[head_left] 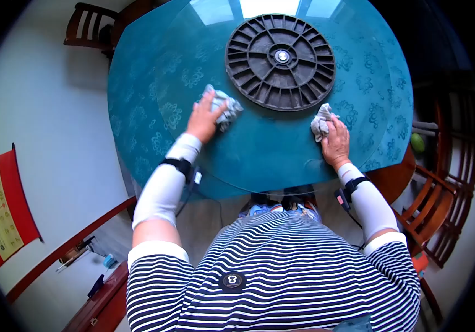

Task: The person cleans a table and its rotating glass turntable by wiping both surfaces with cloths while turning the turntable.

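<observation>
My left hand (202, 120) holds a crumpled light grey cloth (230, 110) between thumb and fingers, low over the left part of the teal table (270, 149). Part of that cloth sticks out past the fingertips. A second pale, bunched-up cloth (320, 124) is in my right hand (336, 145), near the table's right front. Between and beyond both hands lies a round black ribbed turntable base (280, 69) with a metal hub at its centre. Both cloths appear to rest on the tabletop.
Clear glass with a curved edge covers the patterned tablecloth. Wooden chairs stand at the back left (89, 25) and on the right (428, 205). A red and yellow hanging scroll (5, 205) is on the left wall. A red wooden cabinet (102, 301) is at the lower left.
</observation>
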Demonstrator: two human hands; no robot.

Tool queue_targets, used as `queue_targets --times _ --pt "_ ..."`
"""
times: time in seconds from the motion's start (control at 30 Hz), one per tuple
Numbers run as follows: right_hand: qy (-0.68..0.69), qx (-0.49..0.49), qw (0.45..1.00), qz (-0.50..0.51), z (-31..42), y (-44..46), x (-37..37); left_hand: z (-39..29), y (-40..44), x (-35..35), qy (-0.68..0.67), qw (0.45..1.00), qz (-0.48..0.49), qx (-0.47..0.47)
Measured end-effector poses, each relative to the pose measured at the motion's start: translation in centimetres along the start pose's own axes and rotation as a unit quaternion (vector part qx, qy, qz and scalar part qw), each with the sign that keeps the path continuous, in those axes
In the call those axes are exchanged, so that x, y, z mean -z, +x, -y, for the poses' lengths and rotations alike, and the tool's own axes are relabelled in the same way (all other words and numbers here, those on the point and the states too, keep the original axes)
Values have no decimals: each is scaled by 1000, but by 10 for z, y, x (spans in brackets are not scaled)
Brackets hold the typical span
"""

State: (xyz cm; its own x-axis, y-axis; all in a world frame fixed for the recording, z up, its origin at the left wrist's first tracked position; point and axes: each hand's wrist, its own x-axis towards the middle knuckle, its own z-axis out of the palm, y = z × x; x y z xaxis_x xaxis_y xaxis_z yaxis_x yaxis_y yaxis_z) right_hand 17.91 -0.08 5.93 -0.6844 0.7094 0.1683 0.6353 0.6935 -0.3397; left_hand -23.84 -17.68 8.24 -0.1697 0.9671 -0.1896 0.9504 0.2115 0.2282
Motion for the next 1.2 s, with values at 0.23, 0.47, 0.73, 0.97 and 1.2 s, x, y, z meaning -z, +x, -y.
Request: queue_targets --times 0.23,0.47,0.73,0.97,1.2 --pt "-11 -2 1000 -11 4 2 1 -119 -109 -18 -93 992 46 -68" --pt "-7 0 1000 -10 2 2 0 -53 -75 -3 -19 997 40 69" --pt "-5 0 1000 2 -2 2 0 82 37 28 12 972 13 234" --pt "-7 2 1000 7 0 6 3 169 124 50 81 948 4 309" --pt "-2 8 1000 5 0 5 2 205 149 46 10 956 -36 289"
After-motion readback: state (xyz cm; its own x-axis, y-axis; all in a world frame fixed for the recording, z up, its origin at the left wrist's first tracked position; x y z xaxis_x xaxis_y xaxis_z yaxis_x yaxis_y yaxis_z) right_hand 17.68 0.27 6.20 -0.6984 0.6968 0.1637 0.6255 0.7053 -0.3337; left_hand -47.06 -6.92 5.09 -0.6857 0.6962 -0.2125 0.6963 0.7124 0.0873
